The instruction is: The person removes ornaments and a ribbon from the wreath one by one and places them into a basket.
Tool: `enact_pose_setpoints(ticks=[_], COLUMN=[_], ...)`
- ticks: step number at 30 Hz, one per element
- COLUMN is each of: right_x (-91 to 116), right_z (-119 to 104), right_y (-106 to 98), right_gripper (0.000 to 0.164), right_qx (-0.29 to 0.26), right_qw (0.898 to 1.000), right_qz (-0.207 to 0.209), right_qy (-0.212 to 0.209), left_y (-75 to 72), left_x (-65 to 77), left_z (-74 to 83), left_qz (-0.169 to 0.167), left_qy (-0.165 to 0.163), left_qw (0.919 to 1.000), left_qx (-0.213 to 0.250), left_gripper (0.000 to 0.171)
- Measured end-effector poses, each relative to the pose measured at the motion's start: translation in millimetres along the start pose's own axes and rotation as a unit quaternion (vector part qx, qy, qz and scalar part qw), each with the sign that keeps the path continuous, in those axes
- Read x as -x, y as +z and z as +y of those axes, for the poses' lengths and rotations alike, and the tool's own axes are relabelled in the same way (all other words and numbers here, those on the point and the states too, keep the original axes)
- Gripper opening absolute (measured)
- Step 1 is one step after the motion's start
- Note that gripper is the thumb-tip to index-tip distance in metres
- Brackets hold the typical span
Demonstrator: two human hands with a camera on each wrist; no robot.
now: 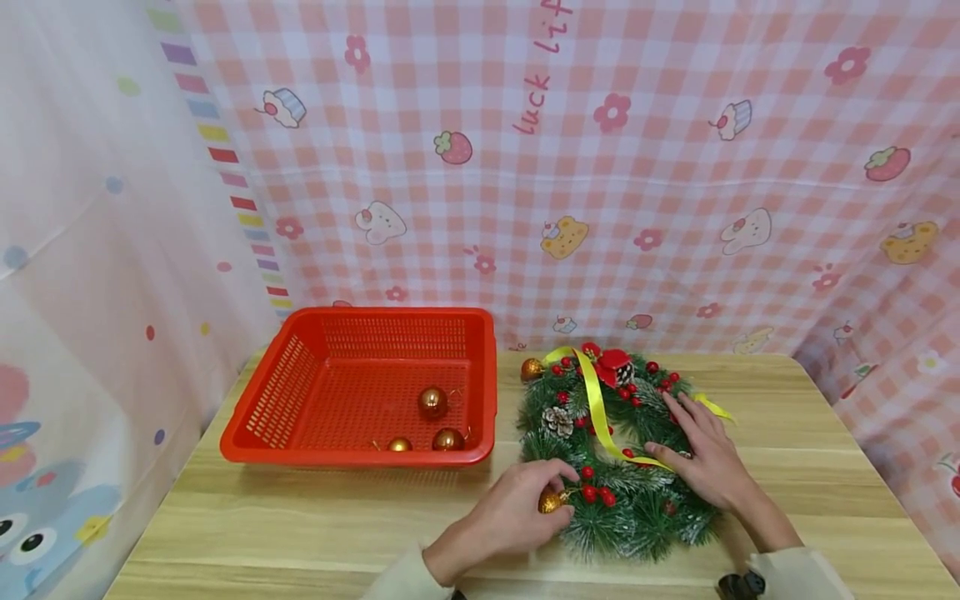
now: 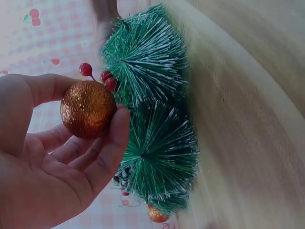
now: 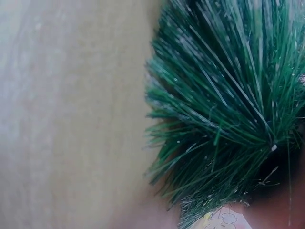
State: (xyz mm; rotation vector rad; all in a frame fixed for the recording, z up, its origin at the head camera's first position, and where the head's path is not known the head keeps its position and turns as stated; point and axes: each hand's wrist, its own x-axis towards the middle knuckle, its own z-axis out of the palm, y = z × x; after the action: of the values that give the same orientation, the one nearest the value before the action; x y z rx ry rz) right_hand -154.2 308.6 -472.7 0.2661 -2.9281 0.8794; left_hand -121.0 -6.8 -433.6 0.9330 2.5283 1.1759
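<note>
A green Christmas wreath (image 1: 637, 517) with red berries, pinecones and a yellow ribbon (image 1: 593, 392) lies on the table. At its near left side my left hand (image 1: 506, 508) holds a glittery gold bauble (image 2: 88, 109) between thumb and fingers, close to a cluster of red berries (image 1: 598, 495). My right hand (image 1: 708, 458) rests on the wreath's right side with its fingers spread, the thumb by the ribbon's end. In the right wrist view, green needles (image 3: 228, 95) fill much of the picture and hide most of that hand. Another gold bauble (image 1: 532, 369) sits at the wreath's far left.
Left of the wreath stands a red plastic basket (image 1: 483, 383) holding a few shiny gold baubles (image 1: 432, 402). The wooden table (image 1: 300, 533) meets a pink checked curtain (image 1: 480, 208) behind. A black strap (image 1: 741, 585) is at my right wrist.
</note>
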Motion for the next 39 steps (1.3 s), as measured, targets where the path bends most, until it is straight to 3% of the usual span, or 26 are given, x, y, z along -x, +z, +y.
enact_pose_setpoints(ticks=[8,15,22,32,39], right_x=[-0.3,0.2,0.4,0.9,0.6], right_z=[0.1,0.1,-0.6,-1.2,-1.4], right_y=[0.0,-0.7,0.0,0.2,-0.3], right_gripper=[0.083,0.083,0.082,0.082,0.082], right_qx=[0.0,-0.002,-0.003,-0.009,-0.011], right_qw=[1.0,1.0,1.0,1.0,1.0], right_qz=[0.003,0.004,0.002,0.001,0.002], right_qy=[0.002,0.002,0.003,0.006,0.006], left_y=[4.0,8.1,13.6,15.3,16.0], left_x=[4.9,6.7,3.1,-1.5,-1.5], left_z=[2.1,4.1,2.4,2.2,5.4], left_qz=[-0.016,0.007,0.045,0.096,0.083], left_qy=[-0.013,-0.018,-0.032,-0.002,0.011], left_qw=[0.9998,0.9998,0.9982,0.9928,0.9947], left_qx=[0.001,0.001,-0.025,-0.073,-0.06], left_gripper=[0.037,0.035,0.018,0.005,0.005])
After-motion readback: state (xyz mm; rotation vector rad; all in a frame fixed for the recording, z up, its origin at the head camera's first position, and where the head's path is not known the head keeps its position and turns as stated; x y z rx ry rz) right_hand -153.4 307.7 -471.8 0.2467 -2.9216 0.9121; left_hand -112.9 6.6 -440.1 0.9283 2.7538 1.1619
